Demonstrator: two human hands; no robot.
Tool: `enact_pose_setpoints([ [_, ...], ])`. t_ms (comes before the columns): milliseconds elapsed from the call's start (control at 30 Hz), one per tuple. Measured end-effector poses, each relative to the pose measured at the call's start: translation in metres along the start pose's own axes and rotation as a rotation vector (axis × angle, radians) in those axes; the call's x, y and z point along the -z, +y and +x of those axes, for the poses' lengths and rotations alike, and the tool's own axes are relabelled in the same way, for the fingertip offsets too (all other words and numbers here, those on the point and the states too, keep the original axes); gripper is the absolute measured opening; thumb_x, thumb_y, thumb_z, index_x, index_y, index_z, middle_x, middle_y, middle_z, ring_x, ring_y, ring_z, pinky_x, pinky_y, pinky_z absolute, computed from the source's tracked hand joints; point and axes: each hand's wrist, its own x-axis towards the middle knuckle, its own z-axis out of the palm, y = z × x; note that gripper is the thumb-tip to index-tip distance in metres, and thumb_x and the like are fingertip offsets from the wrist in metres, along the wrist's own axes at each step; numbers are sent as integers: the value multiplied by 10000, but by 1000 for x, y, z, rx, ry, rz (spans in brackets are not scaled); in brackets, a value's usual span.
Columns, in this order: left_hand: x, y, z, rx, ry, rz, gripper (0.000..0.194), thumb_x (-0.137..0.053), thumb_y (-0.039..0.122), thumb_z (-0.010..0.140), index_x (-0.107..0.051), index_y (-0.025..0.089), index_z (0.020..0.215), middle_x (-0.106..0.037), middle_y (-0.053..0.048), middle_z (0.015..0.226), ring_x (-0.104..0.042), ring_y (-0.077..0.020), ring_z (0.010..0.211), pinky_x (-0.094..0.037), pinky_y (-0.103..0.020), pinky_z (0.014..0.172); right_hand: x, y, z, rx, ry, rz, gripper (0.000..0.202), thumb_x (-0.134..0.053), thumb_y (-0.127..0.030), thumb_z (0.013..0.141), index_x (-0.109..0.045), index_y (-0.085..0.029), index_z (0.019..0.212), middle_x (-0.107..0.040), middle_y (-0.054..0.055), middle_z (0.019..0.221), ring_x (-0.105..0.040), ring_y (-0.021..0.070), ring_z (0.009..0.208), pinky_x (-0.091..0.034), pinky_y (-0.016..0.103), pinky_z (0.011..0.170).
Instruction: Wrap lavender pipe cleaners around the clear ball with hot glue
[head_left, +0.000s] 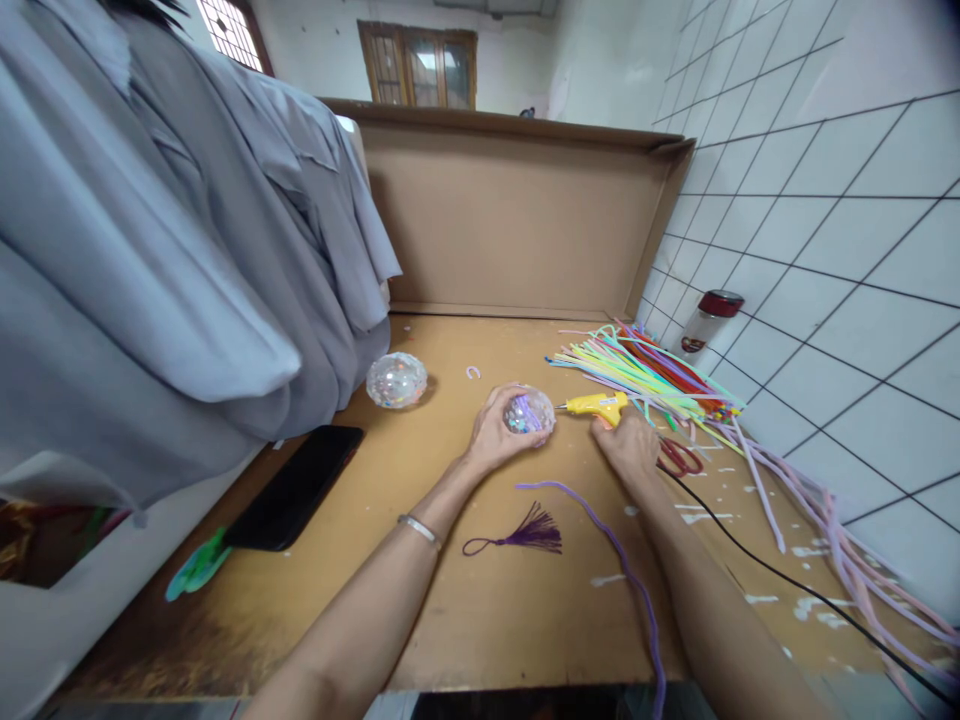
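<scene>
Near the middle of the table, my left hand [496,432] is wrapped round a clear faceted bowl-like piece [541,410] with purple bits visible in it. My right hand [630,440] grips a yellow glue gun [596,405], its nozzle pointing left at the rim of the clear piece. Whether the nozzle touches it is too small to tell. A second clear faceted piece [397,381] rests farther left. Below my hands lie a dark purple tassel [534,532] with a loop and a long purple fuzzy stem [619,550].
A pile of coloured fuzzy stems [637,368] lies at the back right, beside red-handled scissors [681,457] and a lidded jar [709,320]. A black cable [757,556] crosses the right side. A black phone [296,490] lies left, near hanging grey cloth [225,250]. Cardboard [510,215] stands behind.
</scene>
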Motion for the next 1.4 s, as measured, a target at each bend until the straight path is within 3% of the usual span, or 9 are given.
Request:
enact_pose_setpoints([
  [200, 2, 1, 1, 11, 0, 4, 621, -849, 323, 536, -584, 227, 1089, -616, -112, 1183, -579, -303, 1166, -471, -534, 1008, -4, 8, 7, -76, -37, 63, 462, -483, -457, 806, -637, -96, 1052, -691, 201, 966, -645, 309, 877, -382, 327, 649],
  [300, 3, 2, 0, 20, 16, 33, 608, -839, 315, 559, -577, 205, 1096, -609, -120, 1205, -577, -295, 1166, -470, -509, 1009, -3, 11, 11, -114, 6, 126, 471, -477, -493, 782, -658, -122, 1007, -701, 175, 889, -630, 293, 803, -354, 316, 607],
  [500, 2, 1, 0, -25, 27, 35, 609, -845, 299, 556, -580, 215, 1098, -623, -106, 1174, -571, -299, 1168, -466, -510, 1010, 6, 1, 4, 116, 264, 205, 387, -499, -471, 738, -653, -153, 895, -674, 105, 795, -556, 226, 685, -356, 307, 619],
  [633, 1, 0, 1, -36, 15, 28, 607, -846, 296, 558, -591, 223, 1104, -629, -98, 1164, -575, -299, 1156, -486, -491, 993, 13, -8, -7, 307, 461, 245, 344, -516, -457, 767, -629, -158, 895, -654, 106, 842, -566, 236, 773, -393, 315, 672],
  [733, 1, -1, 1, -38, 17, 20, 604, -844, 308, 561, -592, 235, 1104, -637, -82, 1152, -582, -287, 1147, -492, -482, 991, 17, -10, -13, 416, 539, 266, 302, -522, -430, 802, -608, -164, 918, -642, 103, 857, -570, 238, 814, -410, 320, 703],
  [933, 1, 1, 2, -66, 26, 35, 579, -836, 334, 577, -597, 213, 1090, -662, -81, 1112, -588, -270, 1144, -490, -484, 993, 16, -12, -17, 496, 569, 264, 255, -522, -395, 835, -583, -172, 942, -625, 96, 861, -565, 238, 822, -399, 317, 678],
  [1400, 3, 3, 2, -46, 9, 34, 559, -851, 317, 572, -618, 204, 1068, -669, -95, 1126, -583, -264, 1168, -475, -455, 1018, 17, -15, -21, 505, 581, 215, 256, -514, -396, 845, -578, -163, 927, -602, 81, 813, -545, 219, 770, -356, 296, 618],
])
